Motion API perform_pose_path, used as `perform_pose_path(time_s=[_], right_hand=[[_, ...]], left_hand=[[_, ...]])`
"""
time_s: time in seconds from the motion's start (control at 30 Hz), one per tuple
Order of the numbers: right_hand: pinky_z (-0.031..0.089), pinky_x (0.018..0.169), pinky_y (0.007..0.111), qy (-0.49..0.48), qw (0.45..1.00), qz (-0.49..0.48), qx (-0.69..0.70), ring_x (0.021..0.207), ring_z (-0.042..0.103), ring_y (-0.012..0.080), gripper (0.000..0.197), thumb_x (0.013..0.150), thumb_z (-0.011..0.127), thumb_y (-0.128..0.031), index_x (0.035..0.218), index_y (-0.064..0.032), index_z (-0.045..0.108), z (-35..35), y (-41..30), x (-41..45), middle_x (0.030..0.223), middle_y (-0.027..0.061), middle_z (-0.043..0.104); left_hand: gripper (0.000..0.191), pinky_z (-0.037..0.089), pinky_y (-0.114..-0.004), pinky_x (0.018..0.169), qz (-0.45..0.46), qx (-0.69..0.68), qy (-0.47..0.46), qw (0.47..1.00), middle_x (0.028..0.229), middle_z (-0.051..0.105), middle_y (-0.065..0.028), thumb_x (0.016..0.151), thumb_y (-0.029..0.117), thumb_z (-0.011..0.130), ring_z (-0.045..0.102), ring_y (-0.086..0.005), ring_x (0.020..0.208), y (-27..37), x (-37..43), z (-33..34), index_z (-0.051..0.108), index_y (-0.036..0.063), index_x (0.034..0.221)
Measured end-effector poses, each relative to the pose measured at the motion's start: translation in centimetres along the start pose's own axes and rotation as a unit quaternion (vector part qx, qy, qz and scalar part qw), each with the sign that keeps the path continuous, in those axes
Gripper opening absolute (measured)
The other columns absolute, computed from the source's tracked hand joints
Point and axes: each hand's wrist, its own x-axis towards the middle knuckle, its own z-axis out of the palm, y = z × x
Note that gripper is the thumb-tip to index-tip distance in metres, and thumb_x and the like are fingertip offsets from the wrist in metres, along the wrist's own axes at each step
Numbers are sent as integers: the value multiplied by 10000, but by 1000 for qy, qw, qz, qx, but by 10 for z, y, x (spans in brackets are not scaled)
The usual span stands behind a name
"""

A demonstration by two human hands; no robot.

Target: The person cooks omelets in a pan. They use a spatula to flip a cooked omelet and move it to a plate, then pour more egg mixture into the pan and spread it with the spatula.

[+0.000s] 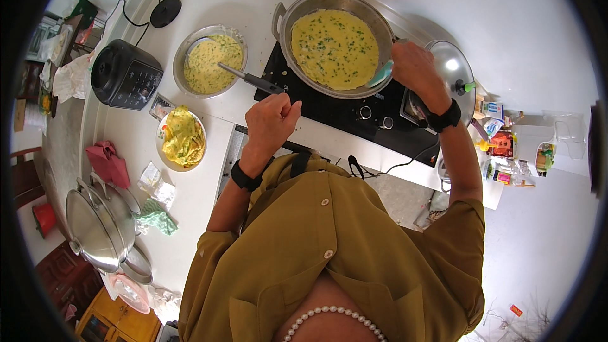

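Note:
My right hand (414, 69) grips a teal spatula (381, 74), its blade inside the right rim of a wide metal pan (278, 21). A thin yellow pancake flecked with chopped green (335, 50) covers the pan's bottom. My left hand (273, 114) is closed in a fist, with nothing visible in it, just below the end of a ladle's dark handle (261, 83). The ladle leans over the rim of a metal bowl (176, 64) of yellow batter with green bits (209, 69). Folded cooked pancakes (183, 137) lie on a white plate (161, 159) left of my left hand.
The pan stands on a black cooktop (327, 114) with two knobs. A glass lid (451, 69) leans at right, near packets and bottles (501, 145). Leftward are a black appliance (126, 74), a red cloth (108, 164), a green cloth (156, 217) and a lidded steel pot (97, 228).

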Motion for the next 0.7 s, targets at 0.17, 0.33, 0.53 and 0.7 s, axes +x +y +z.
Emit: perform_pose_path(time_s=[0.17,0.33,0.53,0.7], right_hand=[[472,659,474,-67,997,21,42,794,613,383,122,704,623,-92,766,10,599,4,-3,-4,767,200,623],[487,638,446,-83,990,27,110,718,626,372,131,716,651,-147,716,-16,661,2,-4,-13,697,201,617],[495,634,434,-83,986,72,129,677,622,374,187,750,644,-206,726,-23,676,3,-32,-32,668,203,608],[491,625,440,-67,982,62,163,665,614,379,212,782,628,-222,742,-20,678,10,-44,-45,659,196,603]], left_hand=[[362,310,-352,423,-10,-6,-1,1000,515,413,-47,762,157,704,426,-240,444,0,-2,-2,404,70,579],[361,308,-351,421,-11,-5,-2,1000,515,412,-44,761,156,704,419,-236,442,-2,-3,-2,403,72,580],[361,309,-352,420,-9,-4,-11,1000,516,418,-43,757,158,707,430,-238,444,-1,-2,1,403,73,582],[378,314,-336,424,-2,-11,-5,1000,513,398,-81,752,122,719,386,-236,432,1,0,1,391,37,583]])
